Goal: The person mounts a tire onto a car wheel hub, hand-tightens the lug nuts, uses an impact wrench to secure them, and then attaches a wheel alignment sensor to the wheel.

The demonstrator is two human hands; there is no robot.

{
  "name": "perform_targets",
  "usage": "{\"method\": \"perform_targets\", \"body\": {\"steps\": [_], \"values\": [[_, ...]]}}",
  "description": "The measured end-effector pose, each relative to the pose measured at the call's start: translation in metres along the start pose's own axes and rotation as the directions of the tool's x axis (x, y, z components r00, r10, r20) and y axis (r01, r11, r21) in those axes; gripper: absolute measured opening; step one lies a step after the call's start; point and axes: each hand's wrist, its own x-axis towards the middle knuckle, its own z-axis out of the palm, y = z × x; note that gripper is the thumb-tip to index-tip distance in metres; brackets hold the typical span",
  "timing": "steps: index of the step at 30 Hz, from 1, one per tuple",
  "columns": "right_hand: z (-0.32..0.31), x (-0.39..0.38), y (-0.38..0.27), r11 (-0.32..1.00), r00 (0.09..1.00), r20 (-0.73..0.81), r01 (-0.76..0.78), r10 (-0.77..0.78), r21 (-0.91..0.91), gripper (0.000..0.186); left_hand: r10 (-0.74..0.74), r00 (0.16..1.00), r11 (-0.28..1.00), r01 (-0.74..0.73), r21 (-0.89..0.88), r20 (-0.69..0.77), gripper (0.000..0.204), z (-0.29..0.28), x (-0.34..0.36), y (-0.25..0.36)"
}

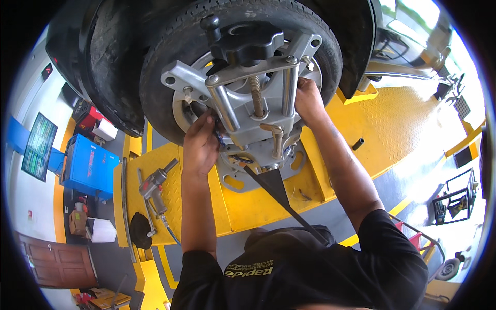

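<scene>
A silver wheel alignment clamp with a black star-shaped knob sits against the face of a car wheel. My left hand is at the clamp's lower left side, fingers curled inward beside a small dark and blue part. What those fingers hold is hidden. On the other side, my right hand reaches in by the rim, right of a metal post. Its fingers are bent, their tips out of sight behind the clamp. Below the clamp, a grey round plate lies under the tyre.
A yellow lift platform spans beneath the wheel. An impact wrench with a blue hose lies on its left part, and a short black socket stands to the right. A dark bar slants from the plate towards me. A blue cabinet is at left.
</scene>
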Motion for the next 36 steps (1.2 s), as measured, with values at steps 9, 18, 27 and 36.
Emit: {"method": "perform_targets", "body": {"steps": [9, 18, 27, 36], "values": [[-0.002, -0.014, 0.023, 0.984, 0.986, 0.128, -0.124, 0.107, 0.131, 0.033, -0.015, 0.985, 0.998, 0.005, -0.058, -0.172, 0.042, -0.007, -0.003, -0.026], [-0.009, -0.035, 0.049, 0.971, 0.952, 0.294, -0.141, 0.080, 0.192, 0.031, 0.434, 0.881, 0.332, -0.351, 0.875, 0.188, 0.031, -0.013, -0.003, -0.003], [-0.018, -0.038, 0.037, 0.948, 0.936, 0.323, -0.223, 0.143, 0.226, 0.040, 0.027, 0.990, 0.773, 0.068, 0.630, -0.141, 0.042, -0.038, 0.007, -0.007], [0.000, -0.023, 0.028, 0.923, 0.981, 0.181, -0.134, 0.071, 0.362, 0.045, 0.355, 0.918, 0.860, -0.246, 0.448, -0.177, 0.028, 0.022, 0.034, -0.020]]}}
